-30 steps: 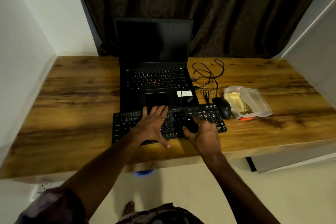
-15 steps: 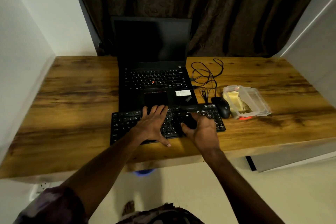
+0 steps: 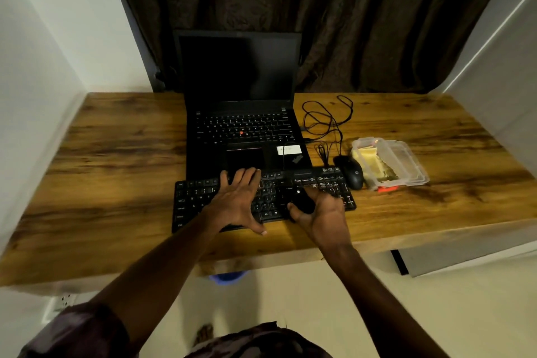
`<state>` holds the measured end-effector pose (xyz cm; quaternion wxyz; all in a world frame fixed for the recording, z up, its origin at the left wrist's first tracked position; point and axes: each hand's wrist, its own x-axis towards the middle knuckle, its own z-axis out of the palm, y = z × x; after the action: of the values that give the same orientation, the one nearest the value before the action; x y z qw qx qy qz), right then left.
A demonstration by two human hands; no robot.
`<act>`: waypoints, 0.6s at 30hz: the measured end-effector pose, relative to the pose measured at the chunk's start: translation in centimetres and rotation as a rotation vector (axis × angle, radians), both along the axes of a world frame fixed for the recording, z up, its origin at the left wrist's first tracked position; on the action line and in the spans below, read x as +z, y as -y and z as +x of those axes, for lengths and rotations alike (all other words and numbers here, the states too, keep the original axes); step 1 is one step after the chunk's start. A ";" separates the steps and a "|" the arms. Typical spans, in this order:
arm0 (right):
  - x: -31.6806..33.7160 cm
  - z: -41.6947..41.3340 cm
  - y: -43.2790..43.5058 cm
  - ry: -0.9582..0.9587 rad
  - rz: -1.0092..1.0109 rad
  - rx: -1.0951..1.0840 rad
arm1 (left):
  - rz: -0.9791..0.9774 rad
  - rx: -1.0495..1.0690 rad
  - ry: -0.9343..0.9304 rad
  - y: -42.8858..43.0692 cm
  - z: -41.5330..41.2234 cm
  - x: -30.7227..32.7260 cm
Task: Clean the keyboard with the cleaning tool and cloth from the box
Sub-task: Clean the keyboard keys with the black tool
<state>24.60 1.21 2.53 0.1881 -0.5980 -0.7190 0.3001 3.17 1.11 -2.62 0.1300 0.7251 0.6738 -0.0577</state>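
Note:
A black external keyboard (image 3: pixel 194 197) lies near the front edge of the wooden desk (image 3: pixel 116 171). My left hand (image 3: pixel 238 200) rests flat on its middle keys, fingers spread. My right hand (image 3: pixel 322 212) holds a small black cleaning tool (image 3: pixel 302 200) against the keys right of centre. A clear plastic box (image 3: pixel 406 166) stands to the right, lid off, with a yellow cloth (image 3: pixel 372 163) inside.
An open black laptop (image 3: pixel 241 113) stands right behind the keyboard. A black mouse (image 3: pixel 351 173) sits between keyboard and box, its cable (image 3: pixel 325 122) coiled behind. White walls close both sides and a dark curtain hangs at the back.
My right hand has slid the black tool a little leftward and away from me across the keys. My left hand has stayed in place on the keyboard.

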 end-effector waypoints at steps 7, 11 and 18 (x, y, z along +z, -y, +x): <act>0.2 3.0 -1.1 -0.069 0.055 -0.118 | -0.070 0.060 -0.056 1.2 -2.7 0.3; 0.0 2.0 -0.8 -0.098 0.071 -0.078 | -0.068 0.063 -0.042 2.0 -4.1 0.2; -0.7 2.8 -1.4 -0.148 0.098 -0.094 | -0.032 0.105 -0.008 3.5 -7.0 -0.4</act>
<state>27.38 2.60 1.86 0.2838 -0.5975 -0.6879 0.2988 -3.81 -2.43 -3.03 0.1418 0.6862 0.7105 -0.0645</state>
